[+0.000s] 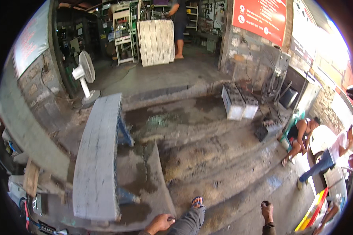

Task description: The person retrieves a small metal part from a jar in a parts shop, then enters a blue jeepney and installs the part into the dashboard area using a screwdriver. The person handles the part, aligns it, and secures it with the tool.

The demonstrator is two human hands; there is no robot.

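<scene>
My left hand [158, 223] hangs low at the bottom edge, beside my grey trouser leg. Its fingers are curled closed, with a small dark bit showing at the thumb side that I cannot make out. Off to the right, my right hand [268, 212] is also closed, and a small dark object [266, 203] sticks out at its top, too small to name. Between the hands, my foot in a blue flip-flop [197, 201] is on the stained concrete. Nearest on the left stands a long grey wooden bench [96, 156] with blue legs, apart from my left hand.
A white fan [84, 74] stands beyond the bench. Grey battery-like boxes [237, 102] and coiled cables [274, 84] sit by the right wall. A low step edge [161, 93] leads to a plank-fronted workbench [156, 43] with a person behind. Two people [300, 137] [333, 152] are at right.
</scene>
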